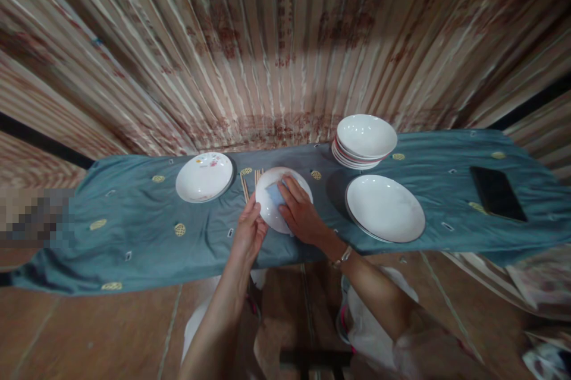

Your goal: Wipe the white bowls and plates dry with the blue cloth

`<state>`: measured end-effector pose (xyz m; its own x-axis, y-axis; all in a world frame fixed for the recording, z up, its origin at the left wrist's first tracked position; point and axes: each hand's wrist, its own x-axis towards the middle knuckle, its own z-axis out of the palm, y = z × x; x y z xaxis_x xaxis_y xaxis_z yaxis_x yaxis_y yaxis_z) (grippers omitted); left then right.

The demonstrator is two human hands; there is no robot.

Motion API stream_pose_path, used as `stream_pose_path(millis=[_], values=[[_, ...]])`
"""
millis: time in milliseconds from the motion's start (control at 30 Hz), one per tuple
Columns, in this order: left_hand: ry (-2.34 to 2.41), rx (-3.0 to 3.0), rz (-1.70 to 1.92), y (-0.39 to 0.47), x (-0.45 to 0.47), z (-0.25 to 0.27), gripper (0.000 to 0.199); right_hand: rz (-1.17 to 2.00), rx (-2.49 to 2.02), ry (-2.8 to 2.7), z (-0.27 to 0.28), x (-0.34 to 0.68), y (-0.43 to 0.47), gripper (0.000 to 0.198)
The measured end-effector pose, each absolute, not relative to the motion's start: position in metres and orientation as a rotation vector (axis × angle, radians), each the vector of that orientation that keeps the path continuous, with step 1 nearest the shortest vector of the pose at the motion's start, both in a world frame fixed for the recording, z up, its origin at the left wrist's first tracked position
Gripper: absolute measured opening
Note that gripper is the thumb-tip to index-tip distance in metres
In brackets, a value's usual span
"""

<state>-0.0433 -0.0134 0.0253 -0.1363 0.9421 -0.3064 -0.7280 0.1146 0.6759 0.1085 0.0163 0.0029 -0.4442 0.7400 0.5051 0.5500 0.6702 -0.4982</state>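
Note:
A white plate (280,222) is held tilted above the cloth-covered table, in front of me. Its left rim is pinched by my left hand (251,226), with the thumb on the near face. My right hand (300,210) presses a light blue cloth or sponge (275,194) against the plate's surface; whether it is cloth or sponge I cannot tell. Behind the plate, partly hidden, lie several wooden chopsticks (244,187). To the left rest stacked white plates (200,181) with a floral print. On the right sits another small stack of white plates (386,207).
A stack of white bowls (366,136) with red rims stands at the back right. Farther right lies a black phone or tablet (498,192). The teal tablecloth (147,219) hangs over the table's front edge. A pleated curtain (276,53) closes off the back.

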Motion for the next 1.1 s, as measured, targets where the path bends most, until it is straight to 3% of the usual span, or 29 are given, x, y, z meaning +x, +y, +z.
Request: stream_pose_path(millis=[567, 800, 1100], values=[[0.874, 0.277, 1.489, -0.012, -0.045, 0.024, 0.048, 0.343, -1.262, -2.098, -0.008, 0.123, 0.03, 0.055], [0.903, 0.266, 1.479, -0.01, -0.046, 0.023, 0.038, 0.351, -1.295, -2.034, -0.022, 0.134, 0.024, 0.056], [0.935, 0.226, 1.499, -0.009, -0.044, 0.025, 0.048, 0.33, -1.216, -2.02, -0.028, 0.14, 0.006, 0.053]])
